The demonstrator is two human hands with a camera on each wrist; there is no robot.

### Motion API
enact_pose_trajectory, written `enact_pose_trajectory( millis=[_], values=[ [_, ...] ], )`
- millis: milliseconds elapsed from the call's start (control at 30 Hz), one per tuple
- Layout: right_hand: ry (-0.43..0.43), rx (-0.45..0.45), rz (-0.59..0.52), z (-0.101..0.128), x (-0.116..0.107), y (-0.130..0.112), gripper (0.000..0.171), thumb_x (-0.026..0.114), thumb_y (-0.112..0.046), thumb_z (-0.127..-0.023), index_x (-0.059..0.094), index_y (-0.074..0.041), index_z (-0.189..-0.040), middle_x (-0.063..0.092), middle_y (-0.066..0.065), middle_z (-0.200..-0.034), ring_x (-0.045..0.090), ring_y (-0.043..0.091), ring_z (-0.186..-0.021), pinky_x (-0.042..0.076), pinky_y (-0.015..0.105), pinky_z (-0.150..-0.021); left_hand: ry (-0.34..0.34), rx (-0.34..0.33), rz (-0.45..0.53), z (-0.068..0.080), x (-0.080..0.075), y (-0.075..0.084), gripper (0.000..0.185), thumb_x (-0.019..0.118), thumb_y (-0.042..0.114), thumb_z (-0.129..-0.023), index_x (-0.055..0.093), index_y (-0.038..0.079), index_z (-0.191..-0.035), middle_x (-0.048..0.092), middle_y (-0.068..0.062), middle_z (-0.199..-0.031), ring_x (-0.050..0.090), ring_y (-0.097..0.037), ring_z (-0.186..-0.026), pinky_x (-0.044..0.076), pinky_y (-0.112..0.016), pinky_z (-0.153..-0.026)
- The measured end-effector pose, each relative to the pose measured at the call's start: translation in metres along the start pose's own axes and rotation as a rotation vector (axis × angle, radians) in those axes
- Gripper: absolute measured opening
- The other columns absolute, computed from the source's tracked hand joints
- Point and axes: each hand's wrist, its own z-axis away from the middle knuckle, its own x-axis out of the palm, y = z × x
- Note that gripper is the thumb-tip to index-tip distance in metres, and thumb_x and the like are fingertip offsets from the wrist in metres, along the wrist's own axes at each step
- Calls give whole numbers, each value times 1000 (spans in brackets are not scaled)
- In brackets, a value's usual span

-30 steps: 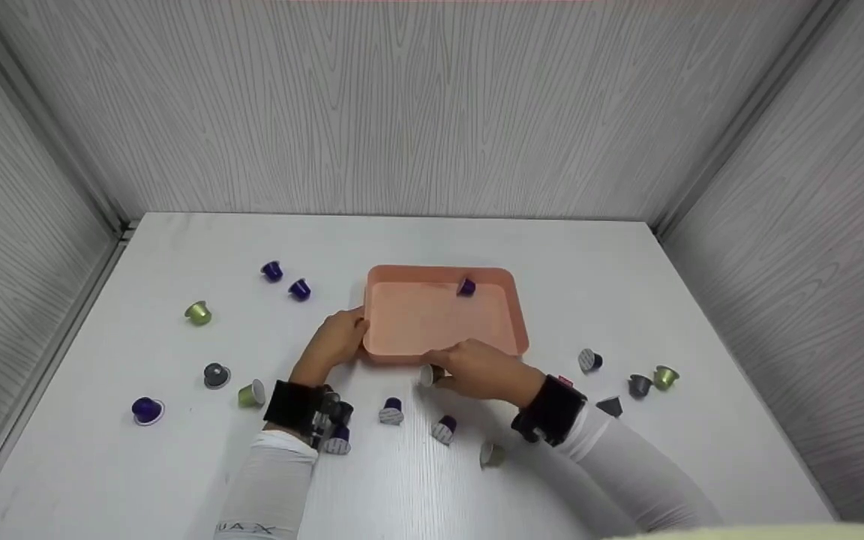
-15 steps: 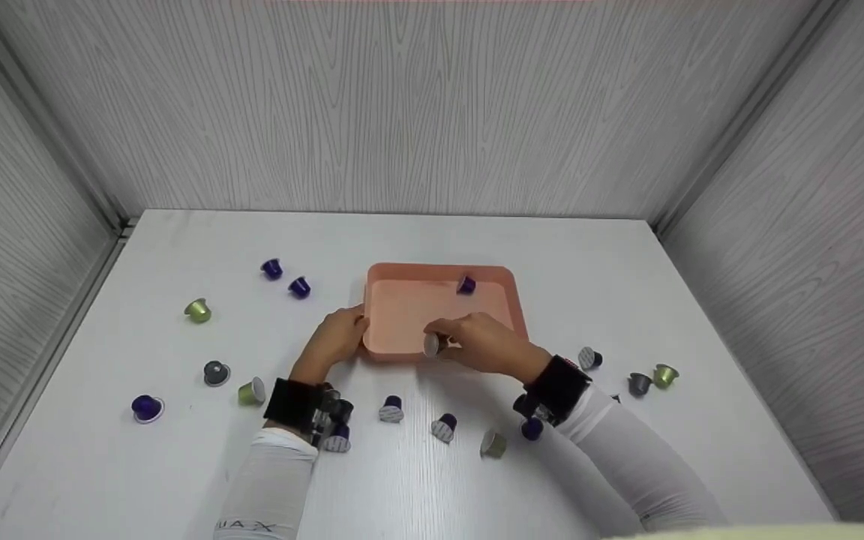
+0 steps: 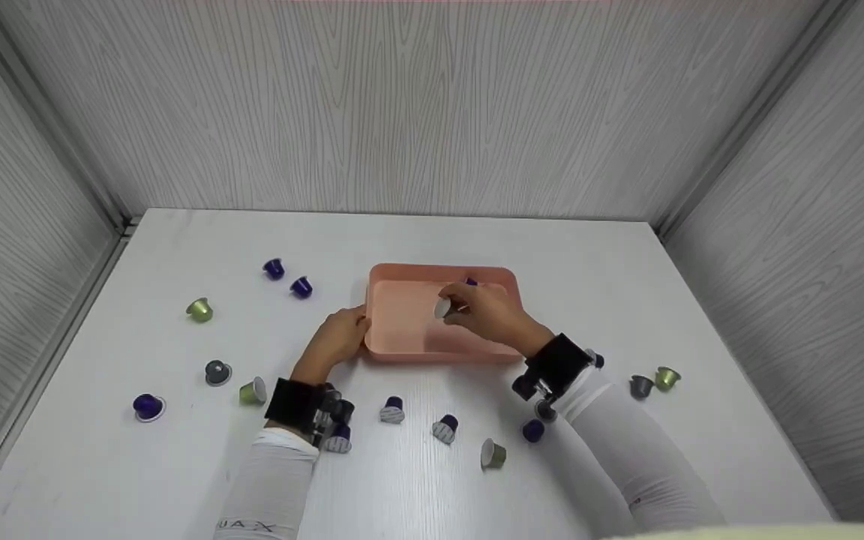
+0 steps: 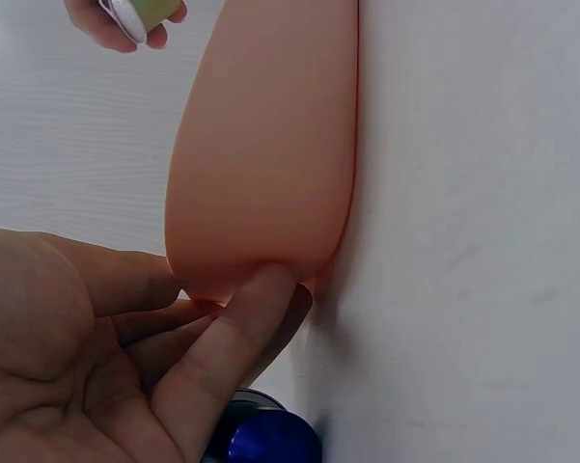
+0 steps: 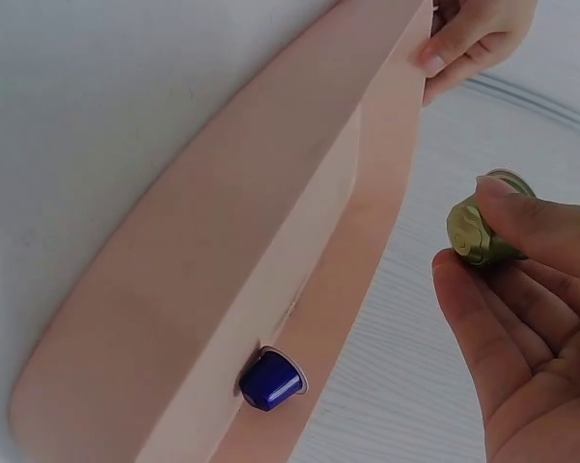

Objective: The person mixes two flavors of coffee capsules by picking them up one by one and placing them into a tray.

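A pink tray (image 3: 402,315) lies on the white table. My left hand (image 3: 338,335) grips its left end; in the left wrist view the fingers (image 4: 246,318) wrap onto the tray's wall (image 4: 261,174). Over the tray, my right hand (image 3: 493,313) pinches a green coffee capsule (image 5: 483,227) between thumb and fingertips, its pale lid (image 3: 442,307) turned to the left in the head view. One dark blue capsule (image 5: 272,379) lies inside the tray, mostly hidden behind the right hand in the head view.
Loose capsules lie around the tray: blue ones (image 3: 301,287) at the back left, a green one (image 3: 199,310) and a grey one (image 3: 217,373) at left, several in front such as a green one (image 3: 493,454), and a grey one (image 3: 640,386) at right. Grey panels (image 3: 402,105) enclose the table.
My right hand has carried the green capsule from the tray's front edge up and back over its middle. My left hand stays on the tray's left end.
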Motion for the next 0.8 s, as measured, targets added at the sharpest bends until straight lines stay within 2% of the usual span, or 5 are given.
enact_pose_trajectory(
  millis=[200, 300, 433, 600, 800],
  values=[
    [-18, 105, -60, -15, -1, 7, 30, 75, -12, -87, 66, -3, -114, 68, 5, -97, 65, 16, -91, 52, 30, -81, 2, -12, -1, -1, -1, -2, 37, 43, 13, -104, 52, 1, -138, 61, -15, -97, 57, -28, -84, 45, -42, -77],
    [-24, 164, -74, -23, -1, 12, 27, 74, -12, -88, 67, -4, -112, 69, 4, -96, 65, 16, -90, 52, 32, -80, 4, -11, 0, -1, -1, -3, 39, 43, 13, -104, 51, 0, -140, 62, -16, -101, 56, -29, -87, 45, -43, -79],
    [-41, 256, 9, -31, -1, 16, 30, 73, -22, -89, 68, -8, -115, 71, 2, -98, 65, 17, -93, 50, 34, -84, 9, 2, -11, 0, -1, -3, 40, 42, 12, -104, 50, -1, -140, 61, -17, -108, 55, -30, -93, 44, -45, -84],
    [-74, 363, 144, -39, -1, 23, 38, 72, -35, -88, 68, -15, -121, 71, -2, -103, 64, 18, -96, 48, 39, -84, 20, 21, -10, 1, 0, -2, 38, 44, 12, -103, 53, -1, -138, 62, -18, -104, 56, -30, -89, 45, -45, -81],
    [-90, 445, 144, -42, 4, 31, 39, 69, -38, -90, 67, -15, -121, 70, -2, -108, 64, 19, -101, 45, 41, -88, 11, 6, -6, 0, 1, -1, 39, 44, 13, -104, 51, 1, -140, 62, -15, -102, 56, -28, -87, 44, -42, -79]
  ],
)
